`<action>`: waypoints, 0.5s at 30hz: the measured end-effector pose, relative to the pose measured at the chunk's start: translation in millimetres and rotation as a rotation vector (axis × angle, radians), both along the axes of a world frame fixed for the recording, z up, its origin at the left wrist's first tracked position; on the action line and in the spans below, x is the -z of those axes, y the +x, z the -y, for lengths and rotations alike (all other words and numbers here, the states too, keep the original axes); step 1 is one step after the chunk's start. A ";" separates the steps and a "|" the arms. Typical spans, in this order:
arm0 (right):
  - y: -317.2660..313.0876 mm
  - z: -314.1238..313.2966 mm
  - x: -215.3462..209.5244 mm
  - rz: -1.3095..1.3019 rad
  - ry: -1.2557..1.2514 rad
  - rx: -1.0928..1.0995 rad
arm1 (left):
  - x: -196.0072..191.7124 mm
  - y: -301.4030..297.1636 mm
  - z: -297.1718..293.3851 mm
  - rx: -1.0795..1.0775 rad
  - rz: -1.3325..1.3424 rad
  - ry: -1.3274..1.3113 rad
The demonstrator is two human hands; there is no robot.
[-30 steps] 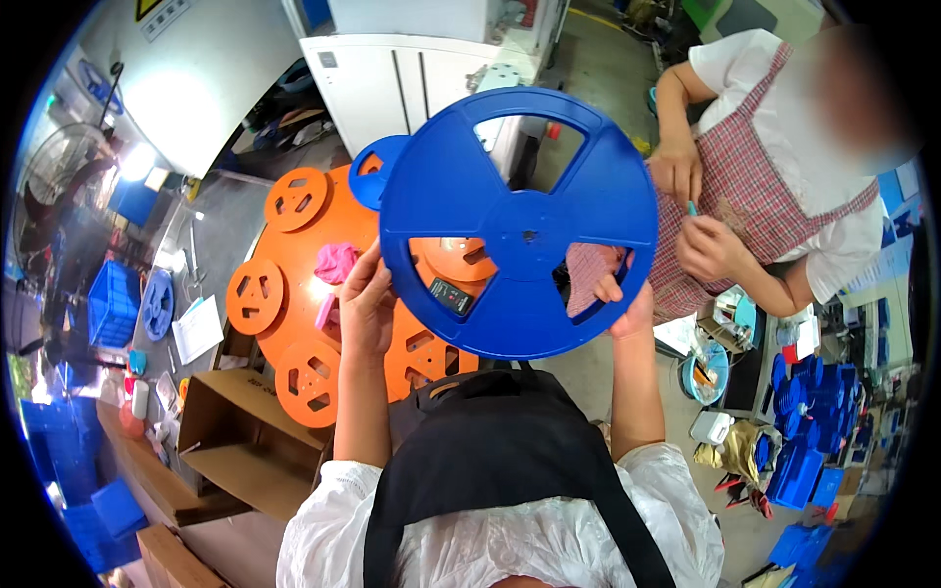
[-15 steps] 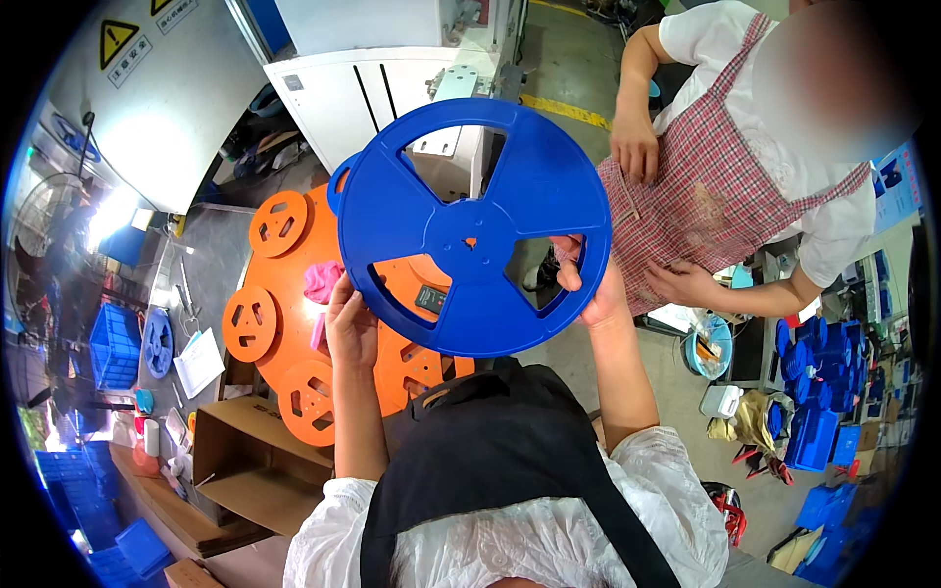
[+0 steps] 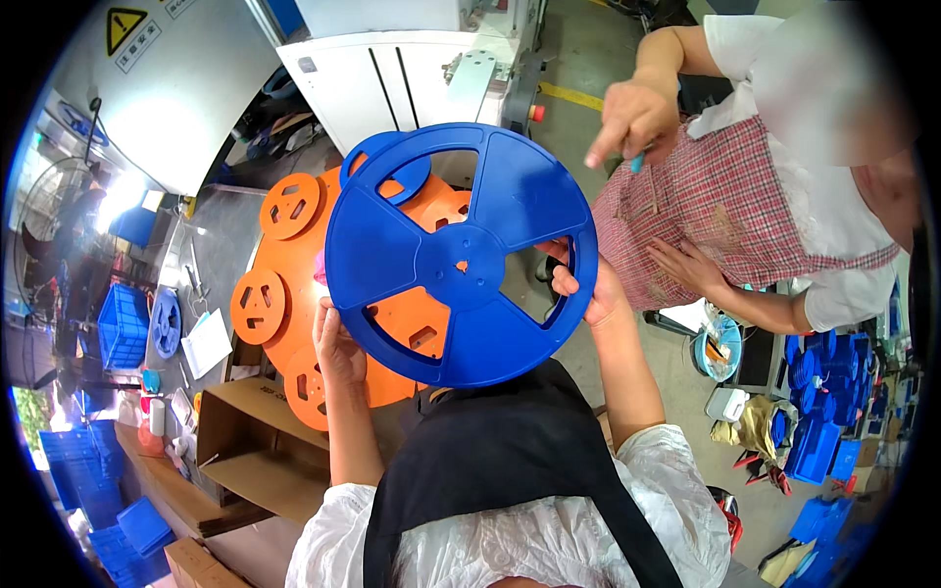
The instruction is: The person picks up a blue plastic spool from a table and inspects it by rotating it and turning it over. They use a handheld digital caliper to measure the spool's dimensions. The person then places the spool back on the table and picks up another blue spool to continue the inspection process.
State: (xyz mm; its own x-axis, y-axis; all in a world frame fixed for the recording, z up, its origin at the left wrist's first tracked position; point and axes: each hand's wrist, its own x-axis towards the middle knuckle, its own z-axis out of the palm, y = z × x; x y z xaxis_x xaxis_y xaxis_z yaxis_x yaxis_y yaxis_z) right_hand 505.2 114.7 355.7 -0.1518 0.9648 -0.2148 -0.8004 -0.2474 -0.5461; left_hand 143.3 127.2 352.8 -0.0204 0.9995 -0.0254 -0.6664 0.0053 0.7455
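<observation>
One blue reel flange [image 3: 475,284], pinched at its lower-left rim by the left hand [image 3: 339,350] and gripped through a cutout by the right hand [image 3: 599,292], hangs over the orange turntable's [image 3: 303,266] right edge, where a loose pinch could tip it against another blue reel [image 3: 416,176].

A round orange table [image 3: 304,263] is carrying flat orange slotted discs [image 3: 292,206] around its edge and a blue slotted plastic wheel [image 3: 416,174] on its far side; leftward, a dark grey table [image 3: 230,240] is holding a white paper sheet [image 3: 207,345].
</observation>
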 end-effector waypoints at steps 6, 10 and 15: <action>-7.4 -11.8 1.2 -0.033 -0.009 -0.090 | 1.0 -10.2 9.6 -0.032 -0.080 -0.032; -12.1 -19.2 8.9 -0.056 0.022 -0.138 | 9.1 -18.5 16.9 -0.052 -0.083 -0.077; -13.3 -27.3 19.8 -0.060 0.029 -0.181 | 8.1 -27.0 26.0 -0.059 -0.113 -0.109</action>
